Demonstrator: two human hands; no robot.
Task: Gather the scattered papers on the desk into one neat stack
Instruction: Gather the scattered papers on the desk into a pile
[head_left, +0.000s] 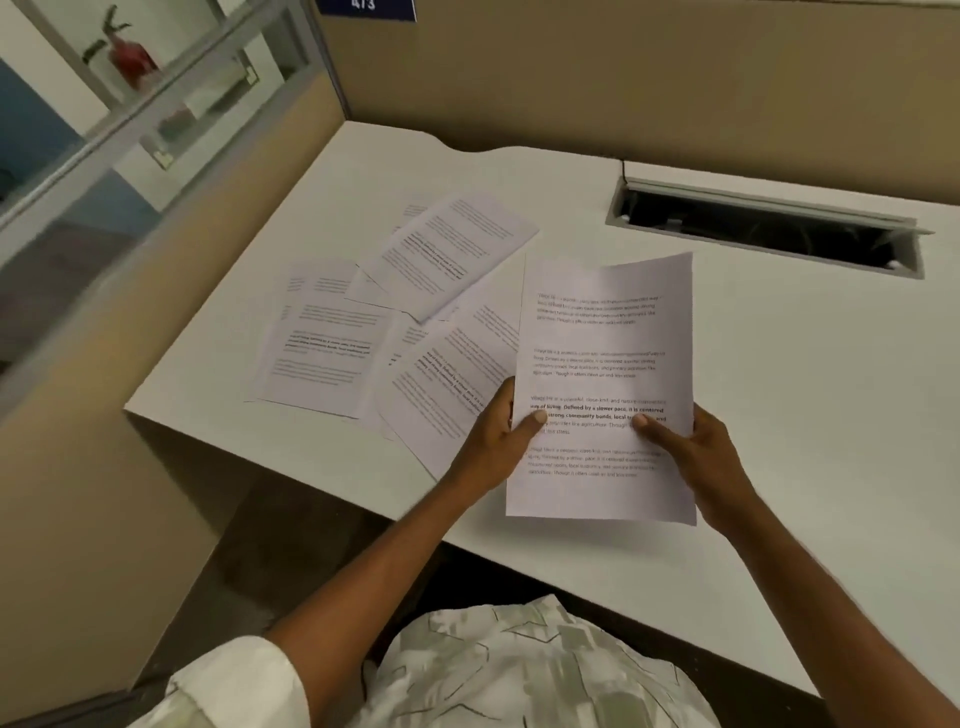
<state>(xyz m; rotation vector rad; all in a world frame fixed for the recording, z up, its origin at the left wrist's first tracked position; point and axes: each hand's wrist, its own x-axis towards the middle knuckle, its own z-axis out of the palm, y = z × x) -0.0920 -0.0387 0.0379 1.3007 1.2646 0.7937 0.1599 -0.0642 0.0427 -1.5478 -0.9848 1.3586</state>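
Note:
I hold a printed white sheet (605, 364) upright above the white desk (779, 389). My left hand (498, 441) grips its left edge with the thumb on the front. On the sheet's right edge, my right hand (696, 457) grips in the same way. It may be more than one sheet; I cannot tell. Several other printed papers lie scattered and overlapping on the desk to the left: one at the far left (322, 353), one tilted further back (447, 249), and one (447, 384) partly under my left hand.
An open cable slot with a grey flap (769, 228) is set in the desk at the back right. Tan partition walls (623, 78) enclose the desk behind and at the left. The desk's front edge runs diagonally near my body.

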